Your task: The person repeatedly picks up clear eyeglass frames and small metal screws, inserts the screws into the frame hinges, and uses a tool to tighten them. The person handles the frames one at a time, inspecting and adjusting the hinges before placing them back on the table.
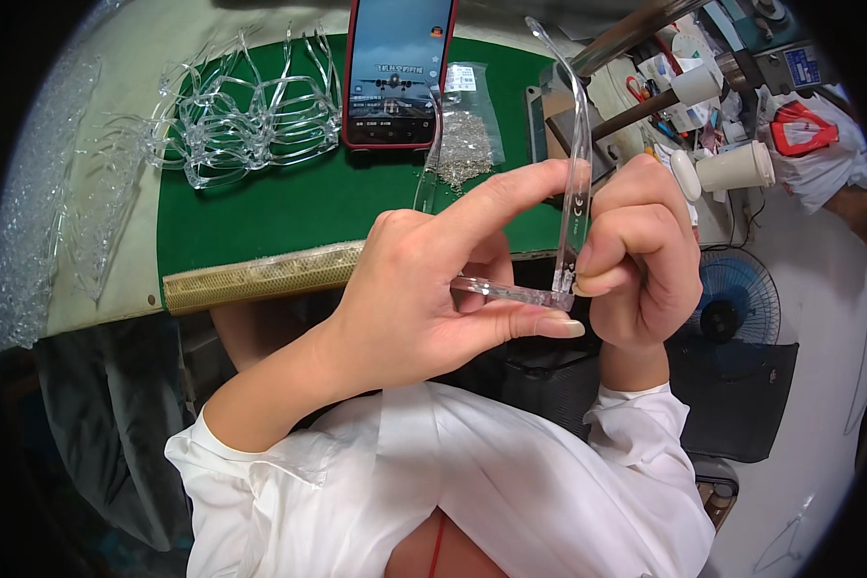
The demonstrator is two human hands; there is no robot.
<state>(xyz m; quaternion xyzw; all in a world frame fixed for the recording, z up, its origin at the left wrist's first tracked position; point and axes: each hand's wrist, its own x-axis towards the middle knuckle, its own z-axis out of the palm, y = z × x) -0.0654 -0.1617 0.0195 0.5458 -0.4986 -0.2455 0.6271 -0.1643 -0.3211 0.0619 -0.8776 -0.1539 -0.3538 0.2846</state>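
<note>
– What did the left hand [405, 275] have?
– A clear glasses frame [506, 290], its front gripped between thumb and fingers, the index finger stretched along the right temple.
– And the right hand [650, 246]?
– Curled at the hinge corner; whether it pinched something small, I couldn't tell.
– What lay farther off?
– A green mat [231, 226] covered part of the desk [130, 284], with a heap of clear frames [246, 130] at the far left. Right of that stood a phone [391, 72] in a red case, and just beside it a clear bag [464, 144] of tiny metallic pieces.
– Anything on the right?
– A fan [737, 299], below desk level.
</note>
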